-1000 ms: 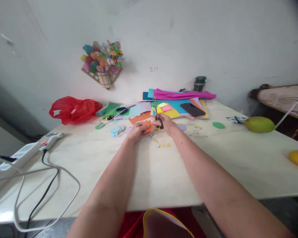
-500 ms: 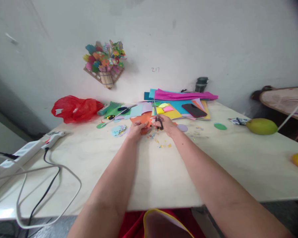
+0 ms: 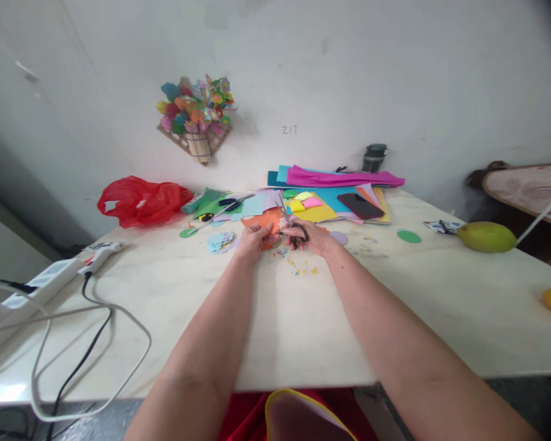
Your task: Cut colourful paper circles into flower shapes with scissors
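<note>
My left hand (image 3: 256, 237) is closed on a piece of orange paper (image 3: 262, 221), pinching its edge between thumb and fingers. Black-handled scissors (image 3: 299, 233) are in my right hand (image 3: 313, 237), their blades pointing up and away to the left, close beside the paper. The blades look slightly apart. Small paper scraps (image 3: 305, 271) lie on the table just below both hands. Left of my left hand is a pile of pale blue scalloped paper cutouts (image 3: 221, 242). A lilac paper disc (image 3: 338, 238) lies partly behind my right wrist.
Coloured sheets (image 3: 324, 212) and a phone (image 3: 360, 206) lie at the back. A second pair of scissors (image 3: 229, 204) rests near a red plastic bag (image 3: 142, 202). A power strip (image 3: 50, 278) with loose cables is at left. A green disc (image 3: 408, 236) and a mango (image 3: 487, 237) sit at right.
The scissors have turned in my right hand, their tips tilting further left and the handles shifting slightly right. My left hand still holds the orange paper. The view has shifted slightly.
</note>
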The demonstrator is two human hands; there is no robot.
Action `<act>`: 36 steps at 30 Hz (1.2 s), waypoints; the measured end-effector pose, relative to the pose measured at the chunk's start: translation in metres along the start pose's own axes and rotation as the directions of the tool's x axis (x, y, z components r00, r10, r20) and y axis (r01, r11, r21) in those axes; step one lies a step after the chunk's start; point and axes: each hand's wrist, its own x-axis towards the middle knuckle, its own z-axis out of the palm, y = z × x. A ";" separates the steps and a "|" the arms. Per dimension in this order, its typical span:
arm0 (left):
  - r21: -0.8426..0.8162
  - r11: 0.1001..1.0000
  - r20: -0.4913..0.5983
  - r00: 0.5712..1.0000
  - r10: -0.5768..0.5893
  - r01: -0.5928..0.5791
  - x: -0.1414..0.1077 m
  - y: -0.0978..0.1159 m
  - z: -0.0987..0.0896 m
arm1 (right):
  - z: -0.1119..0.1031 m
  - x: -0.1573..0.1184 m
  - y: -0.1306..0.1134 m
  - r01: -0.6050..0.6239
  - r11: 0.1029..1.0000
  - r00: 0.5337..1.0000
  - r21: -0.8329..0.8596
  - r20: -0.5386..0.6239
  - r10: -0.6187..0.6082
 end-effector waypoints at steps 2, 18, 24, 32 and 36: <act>-0.013 1.000 -0.012 1.000 0.000 0.000 0.001 0.000 0.000 | 0.001 -0.001 -0.002 -0.022 0.999 0.999 -0.047 0.038 0.023; -0.085 0.994 -0.096 0.993 0.065 -0.073 0.001 0.000 0.001 | 0.006 -0.007 -0.010 -0.074 0.983 0.995 -0.169 0.048 0.083; -0.079 0.995 -0.095 0.994 0.059 -0.067 0.002 0.000 0.001 | 0.007 -0.007 -0.010 -0.066 0.977 0.996 -0.202 0.043 0.076; -0.083 0.995 -0.100 0.994 0.054 -0.062 0.003 -0.001 0.000 | 0.009 -0.006 -0.009 -0.061 0.981 0.997 -0.184 0.034 0.068; -0.086 0.994 -0.110 0.992 0.061 -0.071 0.003 -0.003 0.000 | 0.008 -0.005 -0.008 -0.053 0.982 0.998 -0.179 0.035 0.060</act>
